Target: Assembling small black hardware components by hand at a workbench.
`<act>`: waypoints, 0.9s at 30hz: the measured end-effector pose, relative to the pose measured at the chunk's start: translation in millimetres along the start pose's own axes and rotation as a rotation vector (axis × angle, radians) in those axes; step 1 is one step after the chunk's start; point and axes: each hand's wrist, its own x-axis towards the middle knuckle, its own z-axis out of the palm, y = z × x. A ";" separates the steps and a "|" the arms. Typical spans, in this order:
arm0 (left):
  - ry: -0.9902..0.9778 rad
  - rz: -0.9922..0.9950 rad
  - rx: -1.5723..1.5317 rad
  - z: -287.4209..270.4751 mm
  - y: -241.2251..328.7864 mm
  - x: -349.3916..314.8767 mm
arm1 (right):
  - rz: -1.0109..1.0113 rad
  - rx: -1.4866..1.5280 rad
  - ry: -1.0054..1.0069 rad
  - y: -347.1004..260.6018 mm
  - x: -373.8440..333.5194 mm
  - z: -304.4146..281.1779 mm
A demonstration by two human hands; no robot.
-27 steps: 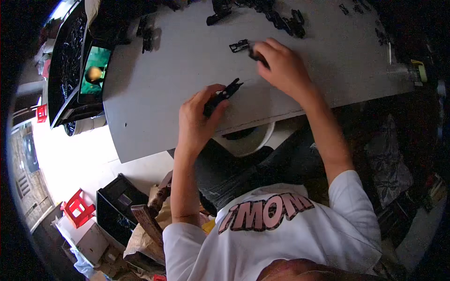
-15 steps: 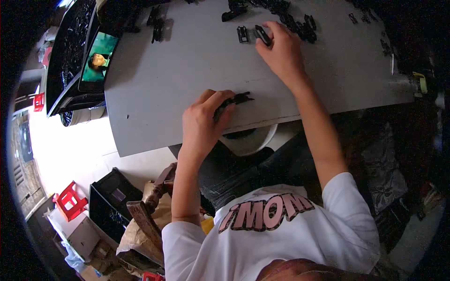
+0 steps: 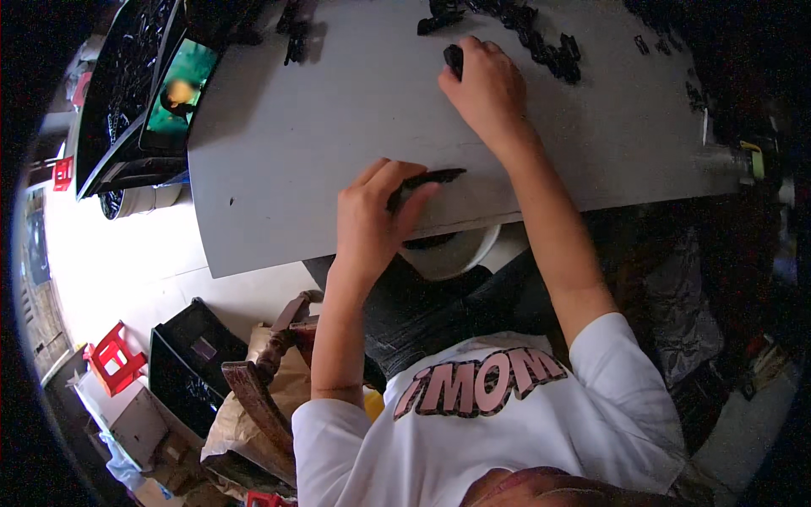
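Note:
My left hand is near the table's front edge, its fingers curled round a slim black plastic part. The part's narrow end sticks out to the right, past the thumb; the rest is hidden in the palm. Farther off, my right hand is closed over a small black piece that shows at the left of its fingers. How much more lies under those fingers cannot be seen. Beyond the right hand, a row of similar black parts lies across the grey table.
More black parts lie at the far left of the table. A phone with a lit screen leans at the left edge by a black bin of dark pieces. On the floor stand a red stool and a black crate.
My right hand has shifted left to where a small rectangular black part lay; that part no longer shows separately. In my left hand, the black part has turned slightly, its tip now pointing more smoothly right.

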 end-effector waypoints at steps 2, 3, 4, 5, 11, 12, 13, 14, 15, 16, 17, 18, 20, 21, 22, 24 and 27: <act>0.174 0.084 -0.062 3.4 -10.9 5.0 | -0.073 0.003 -0.001 8.2 -5.4 -3.3; 0.176 0.081 -0.065 3.6 -11.1 9.3 | -0.139 0.000 0.001 16.3 -8.9 -5.7; 0.197 -0.033 -0.109 0.4 -8.6 13.2 | -0.146 0.005 -0.004 20.3 -13.1 -8.6; 0.217 -0.148 -0.153 -2.0 -7.8 16.3 | -0.166 -0.010 -0.001 23.9 -18.5 -12.4; 0.208 -0.332 -0.363 -7.1 -8.3 25.6 | -0.212 0.050 -0.057 30.5 -49.1 -18.1; 0.205 -0.326 -0.365 -5.9 -6.6 26.4 | -0.295 -0.012 0.053 39.9 -57.0 -2.1; 0.208 -0.320 -0.374 -5.9 -6.5 25.8 | -0.380 -0.068 0.161 39.4 -60.2 4.5; 0.210 -0.313 -0.382 -5.9 -6.3 25.1 | -0.382 -0.065 0.162 40.8 -63.7 5.8; 0.211 -0.314 -0.380 -5.8 -6.3 24.4 | -0.354 -0.088 0.144 36.0 -69.0 0.9; 0.212 -0.326 -0.404 -5.7 -6.5 24.4 | -0.327 -0.110 0.126 33.3 -72.5 -1.7; 0.213 -0.338 -0.427 -5.6 -6.9 24.4 | -0.327 -0.107 0.126 33.8 -73.0 -1.6; 0.214 -0.336 -0.425 -5.5 -7.4 25.0 | -0.358 -0.065 0.133 35.8 -71.8 -2.1; 0.221 -0.346 -0.404 -5.7 -9.5 26.1 | -0.390 -0.019 0.141 37.7 -68.7 -2.9; 0.222 -0.348 -0.401 -5.7 -9.3 27.1 | -0.359 0.033 0.201 37.6 -66.3 -4.4; 0.217 -0.343 -0.407 -5.7 -8.8 28.4 | -0.327 0.085 0.262 37.8 -63.4 -5.3; 0.211 -0.337 -0.410 -5.3 -8.8 30.3 | -0.305 0.105 0.149 42.3 -49.6 -4.3; 0.219 -0.356 -0.416 -4.3 -9.5 32.6 | -0.321 0.216 -0.003 38.1 -41.3 -9.7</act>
